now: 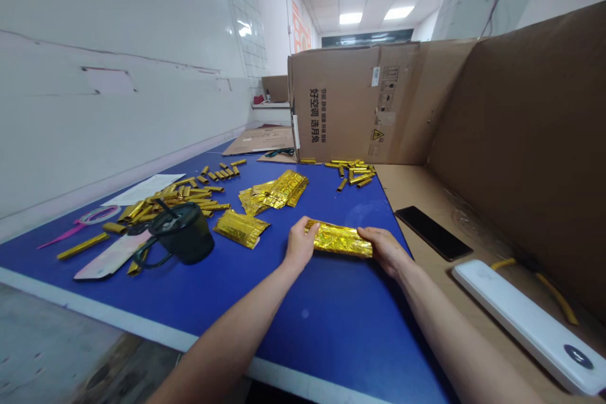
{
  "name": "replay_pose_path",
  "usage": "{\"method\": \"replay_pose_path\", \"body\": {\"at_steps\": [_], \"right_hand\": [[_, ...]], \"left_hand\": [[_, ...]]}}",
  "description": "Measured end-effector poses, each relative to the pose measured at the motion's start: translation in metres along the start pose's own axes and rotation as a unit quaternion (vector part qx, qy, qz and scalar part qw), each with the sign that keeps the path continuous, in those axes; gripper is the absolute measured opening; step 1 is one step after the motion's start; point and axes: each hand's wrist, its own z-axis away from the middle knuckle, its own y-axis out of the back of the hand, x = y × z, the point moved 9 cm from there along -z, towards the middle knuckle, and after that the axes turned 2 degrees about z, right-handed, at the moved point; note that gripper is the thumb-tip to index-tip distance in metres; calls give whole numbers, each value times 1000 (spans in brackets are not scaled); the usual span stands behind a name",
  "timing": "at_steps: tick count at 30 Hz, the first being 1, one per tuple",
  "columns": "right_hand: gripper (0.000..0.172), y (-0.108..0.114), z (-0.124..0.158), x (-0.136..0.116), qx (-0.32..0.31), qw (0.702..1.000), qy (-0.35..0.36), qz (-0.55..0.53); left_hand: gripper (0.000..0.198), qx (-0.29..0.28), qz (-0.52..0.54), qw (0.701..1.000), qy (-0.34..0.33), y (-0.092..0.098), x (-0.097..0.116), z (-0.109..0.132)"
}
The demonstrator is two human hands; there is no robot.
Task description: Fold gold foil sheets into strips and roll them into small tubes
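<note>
A flat piece of shiny gold foil (341, 240) is stretched sideways just above the blue table (326, 315). My left hand (300, 245) pinches its left end, thumb on top, and my right hand (384, 249) grips the right end. Left of my left hand lies a folded gold foil packet (240, 228). Beyond it several crinkled gold foil sheets (279, 190) overlap in a loose pile. Short rolled gold tubes (355, 172) are heaped at the far right of the table, with more gold tubes (180, 196) scattered on the left.
A dark lidded mug with a straw (188, 237) stands at left, near a pale flat case (111, 257), a tape roll (100, 214) and white paper (146, 189). At right lie a black phone (433, 231) and a white power bank (525, 322). Tall cardboard (350, 101) walls the back and right.
</note>
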Motion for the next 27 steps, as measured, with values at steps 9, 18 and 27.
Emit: {"method": "replay_pose_path", "body": {"at_steps": [9,18,27], "right_hand": [[29,20,4,-9,168,972,95,132],[28,27,6,-19,185,849,63,491],[29,13,8,-15,111,767,41,630]], "left_hand": [[15,9,-3,1000,-14,-10,14,12],[13,3,-90,994,64,-8,-10,6],[76,-333,-249,871,-263,-98,67,86]]}}
